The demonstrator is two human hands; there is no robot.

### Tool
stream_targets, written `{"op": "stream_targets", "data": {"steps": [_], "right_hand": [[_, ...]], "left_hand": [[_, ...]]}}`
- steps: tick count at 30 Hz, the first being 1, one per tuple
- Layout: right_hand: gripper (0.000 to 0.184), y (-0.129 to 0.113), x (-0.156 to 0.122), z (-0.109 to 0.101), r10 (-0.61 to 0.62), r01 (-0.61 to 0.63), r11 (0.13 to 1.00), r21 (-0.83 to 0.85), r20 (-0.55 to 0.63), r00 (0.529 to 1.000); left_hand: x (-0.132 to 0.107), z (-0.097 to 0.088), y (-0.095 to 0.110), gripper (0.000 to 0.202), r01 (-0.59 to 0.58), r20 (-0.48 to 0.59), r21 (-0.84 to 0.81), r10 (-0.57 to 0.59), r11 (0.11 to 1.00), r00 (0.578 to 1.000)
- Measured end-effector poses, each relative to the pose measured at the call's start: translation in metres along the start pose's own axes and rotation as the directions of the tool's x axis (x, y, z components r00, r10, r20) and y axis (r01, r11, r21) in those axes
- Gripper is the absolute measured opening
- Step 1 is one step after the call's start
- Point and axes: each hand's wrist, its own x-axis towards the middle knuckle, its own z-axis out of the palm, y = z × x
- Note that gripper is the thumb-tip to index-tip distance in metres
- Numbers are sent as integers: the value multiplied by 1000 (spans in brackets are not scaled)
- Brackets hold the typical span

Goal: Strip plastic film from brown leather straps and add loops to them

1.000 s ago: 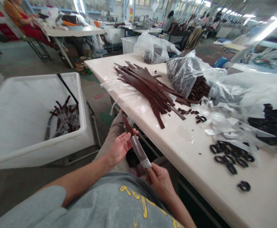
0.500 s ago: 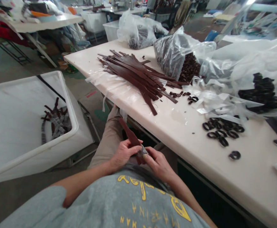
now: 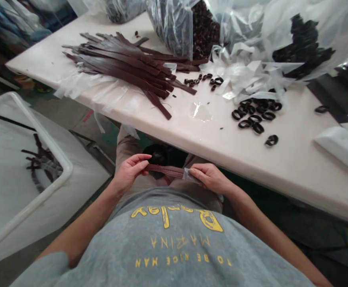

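A brown leather strap [image 3: 168, 170] stretches between my two hands, above my lap. My left hand [image 3: 129, 171] pinches one end between thumb and fingers. The other end, where a pale clear strip [image 3: 188, 175] shows, is gripped by my right hand [image 3: 211, 178]. On the table ahead lies a fanned pile of brown straps [image 3: 126, 65]. Small black loops [image 3: 256, 113] are scattered to its right, and several smaller dark loops [image 3: 204, 79] sit between the two.
The white table [image 3: 204, 127] has its edge just beyond my knees. Plastic bags [image 3: 174, 32] of small dark pieces stand along its back, with crumpled clear strips [image 3: 245, 71] before them. At left is a white bin [image 3: 63, 163] with strips inside.
My hands have moved apart, and the strap now runs level between them instead of sticking up from my left hand. The view has tilted down and turned right.
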Motion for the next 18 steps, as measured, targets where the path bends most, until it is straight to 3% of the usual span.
{"op": "stream_targets", "data": {"steps": [2, 5, 8, 11, 14, 18], "right_hand": [[39, 3, -1, -7, -23, 20, 999, -46, -45, 999], [22, 1, 3, -4, -165, 144, 979, -148, -142, 976], [19, -6, 12, 19, -299, 271, 948, -168, -172, 939], [12, -7, 23, 47, -354, 318, 931, -179, -231, 906], [8, 2, 31, 65, -388, 321, 914, -247, -306, 869], [12, 17, 35, 70, -510, 353, 818, -455, -289, 810]], "left_hand": [[-1, 6, -2, 43, 17, 58, 49, -20, 999, 998], [-3, 23, -9, 56, 5, 70, 63, -10, 998, 998], [-5, 45, -17, 67, 8, 73, 61, -12, 998, 997], [-4, 58, -28, 79, 20, 102, 38, -24, 999, 995], [1, 59, -39, 85, 37, 90, 10, -38, 999, 995], [7, 54, -51, 83, 81, 42, -19, -80, 997, 996]]}}
